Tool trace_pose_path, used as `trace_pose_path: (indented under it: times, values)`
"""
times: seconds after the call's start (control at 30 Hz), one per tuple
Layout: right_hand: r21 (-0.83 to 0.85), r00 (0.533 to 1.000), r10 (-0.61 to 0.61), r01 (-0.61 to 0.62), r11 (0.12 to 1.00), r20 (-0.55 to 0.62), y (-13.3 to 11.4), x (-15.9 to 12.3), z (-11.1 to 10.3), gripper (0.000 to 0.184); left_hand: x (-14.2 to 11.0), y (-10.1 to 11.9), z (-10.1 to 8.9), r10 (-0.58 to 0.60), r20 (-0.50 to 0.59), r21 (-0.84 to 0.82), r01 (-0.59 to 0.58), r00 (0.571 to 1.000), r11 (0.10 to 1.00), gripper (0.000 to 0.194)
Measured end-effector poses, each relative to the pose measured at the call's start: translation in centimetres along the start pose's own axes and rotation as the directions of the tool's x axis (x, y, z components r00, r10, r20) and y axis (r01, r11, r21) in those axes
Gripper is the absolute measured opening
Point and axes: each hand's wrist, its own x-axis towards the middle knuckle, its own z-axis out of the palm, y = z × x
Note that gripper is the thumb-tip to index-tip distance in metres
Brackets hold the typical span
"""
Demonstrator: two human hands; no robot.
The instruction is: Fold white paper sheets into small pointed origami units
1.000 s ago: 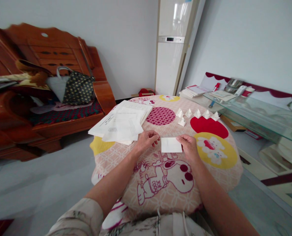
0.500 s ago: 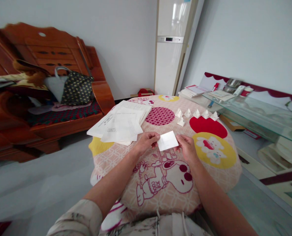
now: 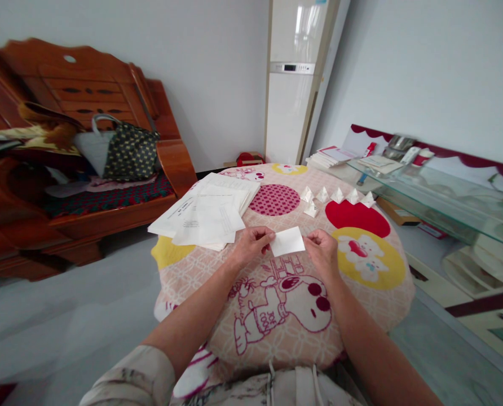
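Observation:
A small white rectangular piece of paper [image 3: 288, 241] is held up between my two hands, above the patterned tablecloth. My left hand [image 3: 255, 243] pinches its left edge between thumb and fingers. At its right edge, my right hand [image 3: 322, 248] has thumb and fingertips closed on the paper's corner. Farther back on the right lie several small folded white paper pieces [image 3: 338, 195], most of them in a row. To the left of my hands is a loose stack of printed white sheets [image 3: 209, 211].
A cloth with cartoon figures covers the round table [image 3: 285, 338]. On the right stands a glass-topped cabinet [image 3: 437, 208] with papers, metal bowls and a cup. A wooden sofa [image 3: 99, 96] with a patterned bag [image 3: 132, 149] is at left. A tall white air conditioner [image 3: 291, 107] stands behind.
The piece of paper has turned slightly and looks a little narrower in height. My right hand's fingers have shifted at its right edge. My left hand stays nearly still.

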Motion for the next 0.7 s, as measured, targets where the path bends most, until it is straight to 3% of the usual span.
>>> trace_pose_path:
  times: [0.2,0.3,0.47,0.57,0.7]
  values:
    - [-0.121,0.979,-0.199,0.202,0.972,0.033,-0.2,-0.05,-0.35,0.043,-0.21,-0.35,0.12,0.207,-0.04,0.242,-0.192,0.977,0.951,0.029]
    - [-0.068,0.974,-0.22,0.223,0.972,0.056,-0.45,-0.19,-0.4,0.04,-0.21,-0.51,-0.1,0.282,-0.008,0.338,-0.263,0.959,0.904,0.029]
    - [-0.06,0.942,-0.266,0.283,0.957,0.206,-0.37,-0.35,-0.43,0.025,-0.32,-0.12,-0.11,0.378,0.057,0.424,-0.365,0.924,0.829,0.023]
    - [-0.116,0.884,-0.401,0.436,0.892,0.24,-0.32,-0.36,-0.44,0.022,-0.36,0.14,-0.01,0.363,0.054,0.478,-0.343,0.93,0.808,0.025]
    - [-0.273,0.746,-0.583,0.663,0.697,0.321,-0.38,-0.18,-0.34,0.033,-0.47,0.28,-0.12,0.345,0.055,0.515,-0.323,0.937,0.794,0.043]
